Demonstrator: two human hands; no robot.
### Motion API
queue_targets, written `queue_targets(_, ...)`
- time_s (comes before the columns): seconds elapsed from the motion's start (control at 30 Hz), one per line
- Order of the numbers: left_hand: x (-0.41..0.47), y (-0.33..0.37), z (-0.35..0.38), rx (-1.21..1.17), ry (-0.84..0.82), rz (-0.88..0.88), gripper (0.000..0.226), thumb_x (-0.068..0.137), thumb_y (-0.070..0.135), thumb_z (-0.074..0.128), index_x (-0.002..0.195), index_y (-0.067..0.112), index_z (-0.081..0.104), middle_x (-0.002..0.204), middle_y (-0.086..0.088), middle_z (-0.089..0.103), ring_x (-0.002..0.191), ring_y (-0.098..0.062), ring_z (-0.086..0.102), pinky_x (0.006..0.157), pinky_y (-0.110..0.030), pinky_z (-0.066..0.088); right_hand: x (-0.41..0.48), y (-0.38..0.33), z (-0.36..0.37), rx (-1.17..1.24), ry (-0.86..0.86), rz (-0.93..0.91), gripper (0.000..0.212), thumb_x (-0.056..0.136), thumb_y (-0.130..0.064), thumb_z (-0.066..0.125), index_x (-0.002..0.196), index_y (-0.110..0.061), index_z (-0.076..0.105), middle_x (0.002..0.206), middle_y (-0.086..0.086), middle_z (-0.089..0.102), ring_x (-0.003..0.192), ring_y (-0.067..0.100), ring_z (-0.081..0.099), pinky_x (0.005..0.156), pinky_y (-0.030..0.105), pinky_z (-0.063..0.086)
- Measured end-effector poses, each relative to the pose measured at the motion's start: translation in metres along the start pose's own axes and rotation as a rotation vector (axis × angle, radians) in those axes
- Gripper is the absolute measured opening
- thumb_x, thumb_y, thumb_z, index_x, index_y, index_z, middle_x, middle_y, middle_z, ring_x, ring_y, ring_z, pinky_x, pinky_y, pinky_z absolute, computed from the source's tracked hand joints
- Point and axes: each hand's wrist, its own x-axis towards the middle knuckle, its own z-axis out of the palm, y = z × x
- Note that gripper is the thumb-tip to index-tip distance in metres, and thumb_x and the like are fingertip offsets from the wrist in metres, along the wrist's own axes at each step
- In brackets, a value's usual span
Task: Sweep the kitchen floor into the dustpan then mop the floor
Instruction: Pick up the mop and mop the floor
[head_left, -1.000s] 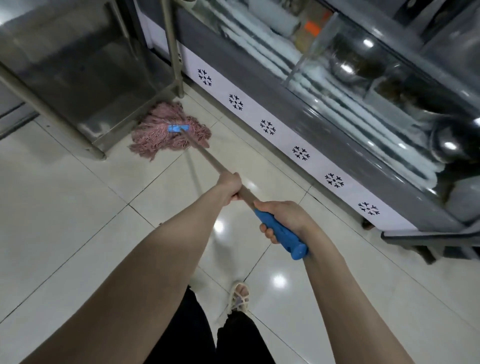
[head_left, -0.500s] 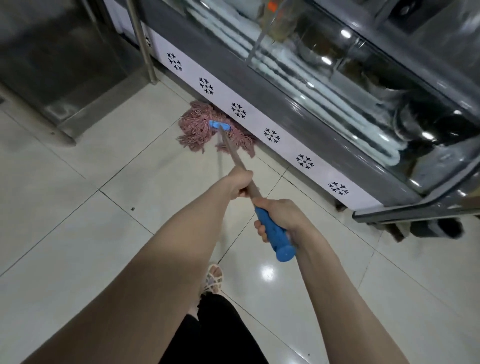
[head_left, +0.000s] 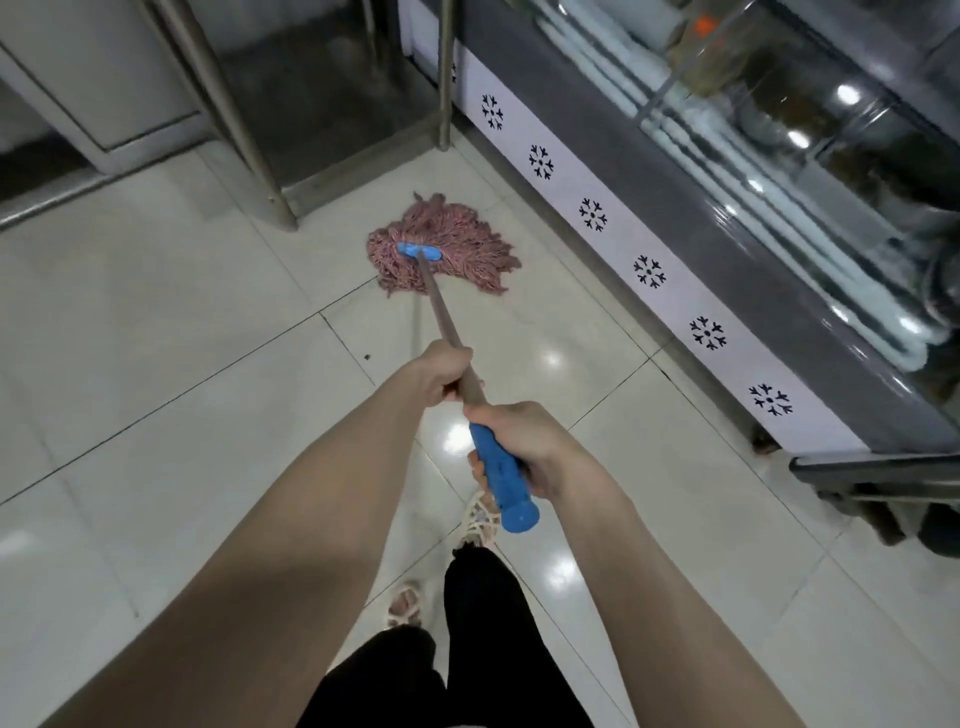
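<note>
Mopping is well underway here: the pink mop head (head_left: 441, 249) is lying spread flat on the tiled floor (head_left: 156, 338), near the far corner where the steel table leg (head_left: 260, 156) and the snowflake-trimmed freezer base (head_left: 649, 270) meet, touching neither. Half a second ago it was bumping against that trim, and before that it was over by the table leg, so it's swinging side to side and working that corner. No dustpan is showing, so I'm guessing the sweeping's done. The left hand (head_left: 436, 376) is wrapping round the bare shaft (head_left: 447, 327), while the right hand (head_left: 524, 447) is clenching the blue grip (head_left: 501, 478) at the top end. Both arms are reaching forward, with the handle sloping down and away.
</note>
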Motion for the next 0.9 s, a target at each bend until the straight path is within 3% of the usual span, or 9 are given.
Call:
queue_targets(0.23, -0.058, -0.064, -0.1, -0.087, 0.148, -0.004, 0.034, 0.101, 0.007, 0.036, 0.13, -0.012, 0.039, 0.076, -0.017, 0.058, 0.062, -0.022, 0.06, 0.055, -0.034, 0.056, -0.022, 0.046, 0.085, -0.166, -0.127, -0.012, 0.024, 0.091, -0.02, 0.064, 0.084, -0.006, 0.045, 0.07, 0.011, 0.049, 0.036, 0.014, 0.05, 0.04, 0.021, 0.046)
queue_targets(0.47, -0.096, -0.13, -0.172, -0.223, 0.286, -0.048, 0.036, 0.102, 0.009, 0.037, 0.131, -0.013, 0.038, 0.08, -0.017, 0.056, 0.067, -0.021, 0.06, 0.065, -0.036, 0.056, -0.028, 0.086, 0.147, -0.33, -0.257, 0.034, 0.022, 0.093, -0.02, 0.062, 0.086, -0.006, 0.046, 0.069, 0.011, 0.051, 0.033, 0.013, 0.051, 0.039, 0.021, 0.046)
queue_targets(0.57, -0.106, -0.151, -0.191, -0.23, 0.351, -0.075, 0.036, 0.102, 0.009, 0.035, 0.132, -0.012, 0.036, 0.08, -0.017, 0.056, 0.066, -0.021, 0.059, 0.045, -0.028, 0.056, -0.028, 0.098, 0.164, -0.383, -0.3, 0.044, 0.024, 0.092, -0.022, 0.063, 0.086, -0.006, 0.046, 0.067, 0.01, 0.051, 0.035, 0.012, 0.052, 0.04, 0.022, 0.047)
queue_targets(0.63, -0.112, -0.166, -0.198, -0.231, 0.389, -0.086, 0.037, 0.102, 0.008, 0.034, 0.133, -0.011, 0.034, 0.081, -0.018, 0.055, 0.067, -0.022, 0.059, 0.041, -0.027, 0.053, -0.027, 0.108, 0.17, -0.415, -0.309, 0.066, 0.025, 0.091, -0.024, 0.064, 0.086, -0.007, 0.047, 0.065, 0.009, 0.053, 0.038, 0.013, 0.053, 0.042, 0.023, 0.048)
queue_targets(0.73, -0.119, -0.186, -0.194, -0.225, 0.422, -0.135, 0.039, 0.102, 0.006, 0.03, 0.137, -0.01, 0.032, 0.084, -0.017, 0.054, 0.075, -0.023, 0.06, 0.054, -0.033, 0.053, -0.028, 0.126, 0.167, -0.443, -0.316, 0.082, 0.024, 0.09, -0.025, 0.065, 0.087, -0.007, 0.049, 0.065, 0.009, 0.053, 0.038, 0.012, 0.052, 0.042, 0.021, 0.047)
queue_targets(0.83, -0.12, -0.194, -0.175, -0.224, 0.451, -0.137, 0.038, 0.101, 0.004, 0.028, 0.137, -0.009, 0.032, 0.099, -0.021, 0.056, 0.068, -0.02, 0.06, 0.035, -0.027, 0.05, -0.032, 0.136, 0.147, -0.403, -0.306, 0.072, 0.021, 0.091, -0.025, 0.063, 0.09, -0.007, 0.051, 0.068, 0.008, 0.051, 0.03, 0.009, 0.048, 0.036, 0.014, 0.041)
queue_targets(0.9, -0.121, -0.197, -0.149, -0.211, 0.445, -0.119, 0.036, 0.099, 0.002, 0.027, 0.134, -0.008, 0.034, 0.097, -0.02, 0.057, 0.065, -0.018, 0.06, 0.033, -0.024, 0.048, -0.036, 0.144, 0.12, -0.369, -0.275, 0.061, 0.024, 0.09, -0.026, 0.063, 0.096, -0.006, 0.052, 0.067, 0.008, 0.051, 0.029, 0.008, 0.047, 0.035, 0.012, 0.038)
